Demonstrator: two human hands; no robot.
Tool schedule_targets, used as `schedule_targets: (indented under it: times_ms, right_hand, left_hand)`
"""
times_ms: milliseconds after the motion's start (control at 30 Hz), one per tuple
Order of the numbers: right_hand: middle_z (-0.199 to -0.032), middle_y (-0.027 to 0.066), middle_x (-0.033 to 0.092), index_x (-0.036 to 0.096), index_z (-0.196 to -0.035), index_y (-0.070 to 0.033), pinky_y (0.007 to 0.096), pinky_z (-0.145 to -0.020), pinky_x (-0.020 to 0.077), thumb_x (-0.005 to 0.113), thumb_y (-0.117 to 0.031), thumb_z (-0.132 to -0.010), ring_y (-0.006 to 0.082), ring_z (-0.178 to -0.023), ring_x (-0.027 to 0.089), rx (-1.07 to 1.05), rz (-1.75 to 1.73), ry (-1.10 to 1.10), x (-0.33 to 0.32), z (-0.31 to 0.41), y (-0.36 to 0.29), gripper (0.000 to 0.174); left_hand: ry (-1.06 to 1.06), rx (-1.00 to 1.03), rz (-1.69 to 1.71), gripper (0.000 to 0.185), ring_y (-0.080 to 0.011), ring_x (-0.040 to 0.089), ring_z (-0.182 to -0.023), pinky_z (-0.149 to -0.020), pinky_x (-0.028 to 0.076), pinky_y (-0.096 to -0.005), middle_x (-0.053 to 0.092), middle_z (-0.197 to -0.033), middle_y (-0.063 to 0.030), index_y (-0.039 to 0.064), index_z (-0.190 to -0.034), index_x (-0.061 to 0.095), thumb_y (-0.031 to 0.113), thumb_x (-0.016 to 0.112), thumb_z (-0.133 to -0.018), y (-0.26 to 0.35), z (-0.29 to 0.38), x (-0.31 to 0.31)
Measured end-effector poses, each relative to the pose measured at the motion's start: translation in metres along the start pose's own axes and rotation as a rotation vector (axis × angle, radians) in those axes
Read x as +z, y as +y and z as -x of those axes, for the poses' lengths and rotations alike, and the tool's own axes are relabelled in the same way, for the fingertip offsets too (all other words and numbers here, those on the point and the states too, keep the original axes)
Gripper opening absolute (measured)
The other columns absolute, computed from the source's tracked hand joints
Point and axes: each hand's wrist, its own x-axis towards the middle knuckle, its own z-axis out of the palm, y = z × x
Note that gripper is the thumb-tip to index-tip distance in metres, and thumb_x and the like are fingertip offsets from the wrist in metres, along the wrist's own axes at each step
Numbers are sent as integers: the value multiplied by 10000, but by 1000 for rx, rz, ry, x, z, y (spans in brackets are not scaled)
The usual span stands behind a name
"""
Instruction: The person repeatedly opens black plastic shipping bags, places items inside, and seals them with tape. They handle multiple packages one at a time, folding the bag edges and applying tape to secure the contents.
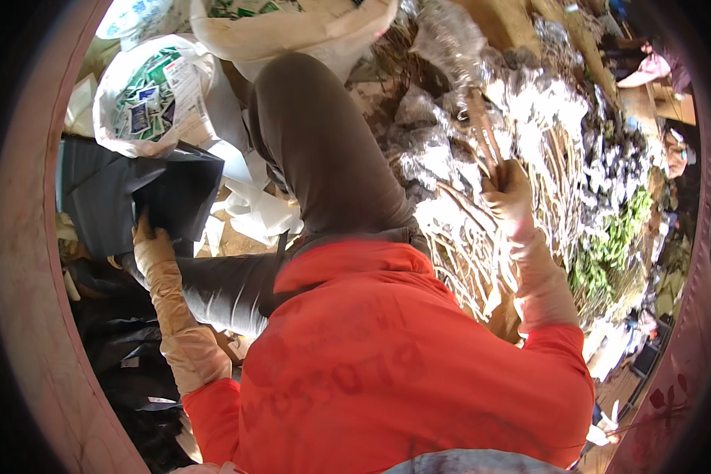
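My left hand (153,237), in a tan glove, has its fingers on the edge of a black plastic bag or sheet (103,195) at the left; a dark fold shows beside the fingertips. My right hand (506,188), also covered in tan, is closed around the brown stem ends of a bundle of bare-stemmed plants (481,130). Clear plastic wrap (450,41) covers the bundle's far end. More bundles of long bare stems (554,172), partly wrapped in shiny clear plastic, lie under and beside the right hand.
Small green and blue printed packets fill a white sack (103,106); a larger white sack (296,35) stands above it. White papers (258,207) lie between my legs. Black bags (136,355) are at lower left, green leaves (610,255) at right. Parts of other people appear far right.
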Motion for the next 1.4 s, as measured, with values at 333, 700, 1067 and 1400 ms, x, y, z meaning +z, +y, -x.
schedule_targets:
  times_ms: [333, 700, 1067, 1400]
  right_hand:
    - [-718, 12, 501, 533, -903, -37, 271, -573, 411, 714, -145, -763, 97, -666, 461, 7, 572, -989, 127, 13, -138, 252]
    - [-747, -22, 462, 528, -906, -29, 243, -570, 377, 704, -124, -747, 74, -669, 425, 69, 688, -1247, 201, -25, -155, 255]
    - [-662, -9, 448, 476, -924, -59, 234, -425, 319, 640, -48, -787, 86, -482, 422, 497, 212, -1246, 253, -39, -143, 214]
    - [-787, 206, 597, 531, -899, 19, 394, -690, 476, 685, -205, -740, 325, -762, 619, -512, 717, -1228, 350, -23, -123, 316]
  left_hand:
    - [-144, -135, -98, 544, -353, 622, -1039, -894, 509, -452, 287, -1539, 67, 229, -1299, 539, 86, 535, -775, 26, 22, 8]
    - [94, -214, 200, 545, -343, 584, -1120, -946, 492, -383, 385, -1486, -69, 122, -1288, 531, 7, 514, -755, -10, 50, 3]
    - [-299, -185, -49, 641, -312, 645, -1005, -848, 544, -404, 199, -1572, 15, 148, -1378, 481, -24, 508, -761, 31, 52, -19]
    - [-366, -49, 13, 469, -328, 661, -911, -827, 527, -442, 158, -1586, -29, 84, -1302, 535, 68, 507, -834, 82, 45, -5]
